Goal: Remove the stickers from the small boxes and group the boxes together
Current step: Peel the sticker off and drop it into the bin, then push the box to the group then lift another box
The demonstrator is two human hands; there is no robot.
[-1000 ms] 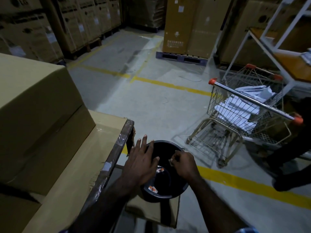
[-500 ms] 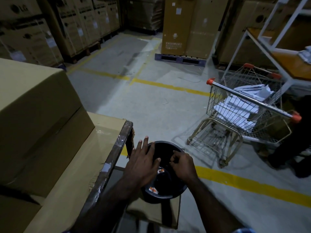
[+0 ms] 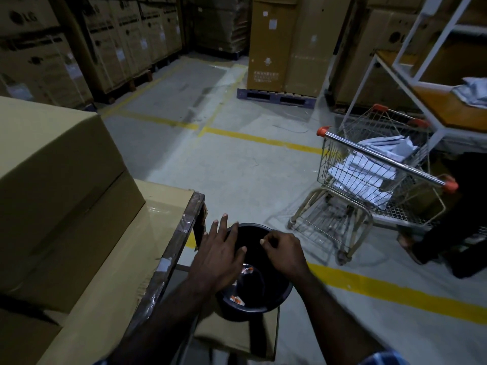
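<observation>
A black round bin point(image 3: 266, 301) stands below me on a cardboard box, with small red and white sticker scraps point(image 3: 237, 300) lying inside. My left hand point(image 3: 218, 256) hovers flat over the bin's left rim, fingers spread and holding nothing. Over the bin's far right side, my right hand point(image 3: 284, 252) has its fingertips pinched together; whether a sticker sits between them is too dark to tell. No small box is in either hand.
A large cardboard box point(image 3: 58, 196) sits on a cardboard-covered table point(image 3: 158, 227) at my left. A wire shopping cart point(image 3: 369, 180) with white packages stands at right, beside a white shelf frame point(image 3: 411, 83). Another person's legs point(image 3: 458, 233) are at the far right. Stacked cartons line the back.
Both hands stay over the bin. My right hand has shifted slightly up and its fingers have curled tighter. The person at the right has moved a little.
</observation>
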